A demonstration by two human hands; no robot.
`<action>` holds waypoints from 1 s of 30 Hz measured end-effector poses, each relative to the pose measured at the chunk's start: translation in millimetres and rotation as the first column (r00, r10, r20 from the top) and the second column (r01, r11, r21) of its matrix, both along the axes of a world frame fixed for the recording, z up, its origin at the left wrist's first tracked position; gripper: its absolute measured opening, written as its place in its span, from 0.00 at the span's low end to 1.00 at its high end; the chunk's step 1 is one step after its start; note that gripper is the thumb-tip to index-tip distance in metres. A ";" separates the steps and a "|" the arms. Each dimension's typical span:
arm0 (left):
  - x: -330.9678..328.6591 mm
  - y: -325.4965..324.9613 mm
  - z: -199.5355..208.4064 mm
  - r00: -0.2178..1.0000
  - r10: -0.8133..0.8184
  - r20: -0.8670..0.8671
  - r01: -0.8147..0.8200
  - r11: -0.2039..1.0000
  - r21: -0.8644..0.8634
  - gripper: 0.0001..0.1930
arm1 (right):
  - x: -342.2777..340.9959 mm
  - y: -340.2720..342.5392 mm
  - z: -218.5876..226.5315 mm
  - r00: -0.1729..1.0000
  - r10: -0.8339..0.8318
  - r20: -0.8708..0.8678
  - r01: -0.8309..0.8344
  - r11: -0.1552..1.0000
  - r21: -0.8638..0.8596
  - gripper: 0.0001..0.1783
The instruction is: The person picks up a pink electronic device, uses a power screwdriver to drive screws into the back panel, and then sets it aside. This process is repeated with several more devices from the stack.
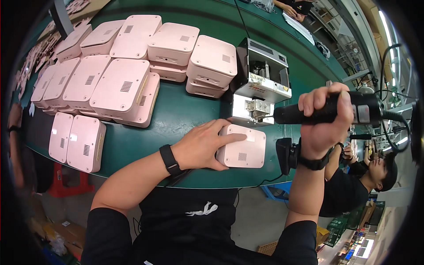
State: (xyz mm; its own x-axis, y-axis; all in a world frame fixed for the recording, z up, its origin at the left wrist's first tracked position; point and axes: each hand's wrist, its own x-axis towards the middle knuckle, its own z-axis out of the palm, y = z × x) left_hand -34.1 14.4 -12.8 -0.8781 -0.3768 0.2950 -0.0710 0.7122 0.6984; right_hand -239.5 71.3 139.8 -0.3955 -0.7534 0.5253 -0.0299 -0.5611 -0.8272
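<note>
My right hand [329, 110] is wrapped round a black electric screwdriver [314, 109], held nearly level with its tip toward the left. The thin bit reaches the metal outlet block of a screw feeder [265, 81]; whether it touches a screw there is too small to tell. My left hand [205, 145] grips a pale pink plastic housing [247, 155] lying on the green table. The index finger rests across its top by a small whitish label, with the thumb at the near left edge. Screw holes at the corners and a slotted vent show on the housing.
Stacked pink housings [119, 86] fill the table's left and back, and a pair [86, 143] stands near the front edge. A cord runs from the screwdriver's rear end. A co-worker in a black cap [366, 176] sits at the right; another person's hands show at the back.
</note>
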 end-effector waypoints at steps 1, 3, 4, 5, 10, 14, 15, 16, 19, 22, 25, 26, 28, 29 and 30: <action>-0.3 0.3 0.1 1.000 0.000 -0.004 0.000 1.000 -0.002 0.44 | -3.2 -3.1 -0.4 1.000 -0.011 -0.003 0.011 1.000 0.004 0.13; 0.3 1.0 -0.2 1.000 -0.002 -0.011 0.002 1.000 -0.001 0.44 | -4.0 -5.3 -1.3 1.000 -0.008 -0.003 0.009 0.999 0.045 0.14; 0.6 0.9 -0.3 1.000 0.000 -0.011 0.000 1.000 0.001 0.44 | -4.1 -6.2 -1.9 1.000 -0.009 -0.003 0.009 0.996 0.087 0.15; 0.7 0.8 -0.4 1.000 0.001 -0.012 -0.001 1.000 -0.001 0.45 | -3.8 -6.7 -2.7 1.000 -0.011 -0.004 0.011 0.991 0.130 0.16; -0.6 -0.9 -1.0 1.000 0.000 -0.018 0.000 1.000 0.006 0.45 | 28.3 29.0 4.5 0.992 0.079 0.103 -0.093 0.986 0.140 0.17; 1.8 -3.2 1.2 1.000 0.003 -0.024 -0.003 1.000 0.000 0.44 | 63.1 54.3 10.2 0.990 0.134 0.035 -0.138 0.983 0.125 0.21; 1.6 -3.0 0.7 1.000 0.002 -0.030 -0.003 1.000 -0.010 0.44 | 69.8 57.5 10.5 0.992 0.122 0.007 -0.122 0.983 0.140 0.22; 2.0 -1.8 -1.2 1.000 0.003 -0.028 -0.003 1.000 -0.005 0.44 | 74.0 59.9 9.6 0.994 0.111 -0.021 -0.107 0.982 0.154 0.23; -0.5 -1.1 -2.2 0.998 0.010 -0.069 -0.011 1.000 -0.015 0.43 | 77.4 63.8 8.7 0.993 0.118 -0.030 -0.111 0.979 0.169 0.24; -1.5 0.6 -0.6 0.997 0.012 -0.081 -0.012 1.000 0.003 0.41 | 83.4 67.6 3.6 0.990 0.137 0.017 -0.137 0.967 0.216 0.25; -0.3 1.1 -3.3 0.996 0.026 -0.086 -0.025 1.000 0.013 0.40 | 88.6 69.7 -6.4 0.979 0.160 0.126 -0.191 0.937 0.293 0.29; 0.1 0.7 -4.5 0.995 0.033 -0.092 -0.032 0.999 0.007 0.39 | 89.3 69.6 -9.6 0.974 0.181 0.135 -0.213 0.937 0.276 0.29; -0.8 0.9 -5.0 0.994 0.039 -0.104 -0.038 0.999 0.005 0.39 | 89.9 70.5 -12.5 0.965 0.218 0.144 -0.248 0.938 0.242 0.28; -0.9 1.2 -4.7 0.993 0.036 -0.112 -0.036 0.999 0.007 0.38 | 90.1 71.1 -13.2 0.965 0.220 0.143 -0.250 0.937 0.245 0.28; -0.9 1.2 -4.2 0.992 0.034 -0.120 -0.033 0.999 0.007 0.38 | 90.2 71.8 -13.7 0.964 0.225 0.140 -0.254 0.936 0.243 0.28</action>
